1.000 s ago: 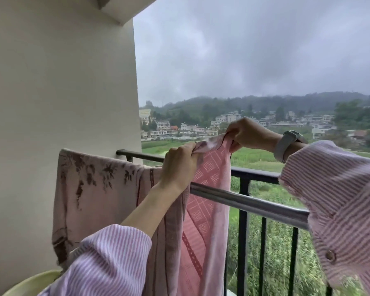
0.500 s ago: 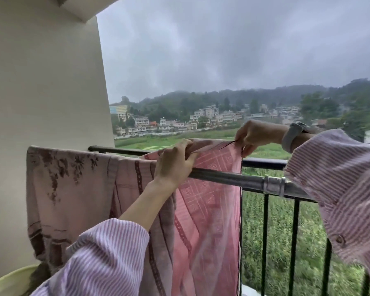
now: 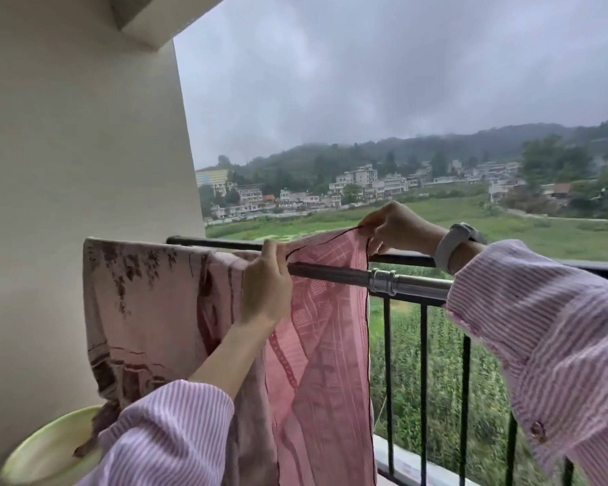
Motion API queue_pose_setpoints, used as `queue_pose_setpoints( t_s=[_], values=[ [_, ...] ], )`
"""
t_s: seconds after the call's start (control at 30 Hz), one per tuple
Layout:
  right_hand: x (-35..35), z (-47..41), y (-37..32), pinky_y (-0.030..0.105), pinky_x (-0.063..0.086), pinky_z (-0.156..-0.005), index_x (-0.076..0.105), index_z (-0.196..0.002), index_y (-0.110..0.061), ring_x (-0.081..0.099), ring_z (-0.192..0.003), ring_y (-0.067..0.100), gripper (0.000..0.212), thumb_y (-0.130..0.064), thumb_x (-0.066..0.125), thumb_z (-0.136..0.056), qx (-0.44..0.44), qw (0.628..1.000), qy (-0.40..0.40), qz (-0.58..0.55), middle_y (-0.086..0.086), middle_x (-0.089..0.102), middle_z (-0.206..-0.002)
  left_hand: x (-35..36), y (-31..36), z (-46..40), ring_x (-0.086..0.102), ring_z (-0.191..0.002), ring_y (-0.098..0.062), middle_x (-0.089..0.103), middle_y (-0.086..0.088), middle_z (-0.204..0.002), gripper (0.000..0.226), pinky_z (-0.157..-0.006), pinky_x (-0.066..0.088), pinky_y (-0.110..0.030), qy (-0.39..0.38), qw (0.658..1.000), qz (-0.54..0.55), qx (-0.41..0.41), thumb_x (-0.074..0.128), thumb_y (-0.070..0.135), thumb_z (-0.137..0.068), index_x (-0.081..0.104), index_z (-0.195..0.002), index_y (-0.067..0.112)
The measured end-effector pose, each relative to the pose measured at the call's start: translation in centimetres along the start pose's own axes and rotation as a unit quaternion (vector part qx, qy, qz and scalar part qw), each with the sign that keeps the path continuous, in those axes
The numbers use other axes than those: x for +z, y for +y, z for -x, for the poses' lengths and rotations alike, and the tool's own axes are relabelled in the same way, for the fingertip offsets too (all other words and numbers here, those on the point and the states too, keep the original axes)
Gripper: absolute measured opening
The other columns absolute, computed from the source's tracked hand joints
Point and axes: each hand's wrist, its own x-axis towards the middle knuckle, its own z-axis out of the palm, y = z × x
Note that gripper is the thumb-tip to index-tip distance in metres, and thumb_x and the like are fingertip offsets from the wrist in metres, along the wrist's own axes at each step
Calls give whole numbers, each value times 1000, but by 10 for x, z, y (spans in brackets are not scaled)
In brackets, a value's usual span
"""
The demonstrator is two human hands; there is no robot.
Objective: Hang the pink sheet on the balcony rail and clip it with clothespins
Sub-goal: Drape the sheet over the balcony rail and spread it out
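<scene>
Hands point(image 3: 265, 289) point(image 3: 394, 224) grip pink sheet point(image 3: 323, 345) on rail point(image 3: 411, 284); cloth trails into basin point(image 3: 46, 447).

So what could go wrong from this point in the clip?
No clothespin is visible on the pink sheet, so only the left hand and right hand secure it; released now, it might slide off the metal rod. The right hand holds its corner beyond the black railing, over open ground. The sheet also crowds the patterned cloth, possibly slowing drying.

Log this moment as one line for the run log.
left hand: grip on pink sheet top edge | right hand: grip on corner | sheet over metal rod | clothespins: none visible
</scene>
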Motion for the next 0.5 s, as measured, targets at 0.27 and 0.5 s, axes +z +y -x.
queue_pose_setpoints(
  t_s=[0.27,0.5],
  values=[
    [-100,39,53,25,55,-62,63,-101,7,67,-58,17,21,8,50,-84,-6,999,33,-41,28,67,-94,59,130,28,35,-41,-9,41,4,-53,19,-37,33,-13,-5,998,40,56,38,17,-96,50,-84,10],
    [-183,83,111,21,57,-58,63,-100,7,65,-48,6,20,9,51,-84,0,999,14,-37,24,67,-89,108,207,59,41,-38,-4,43,11,-52,20,-39,33,-8,35,998,41,39,42,16,-95,57,-87,5]
  ],
)
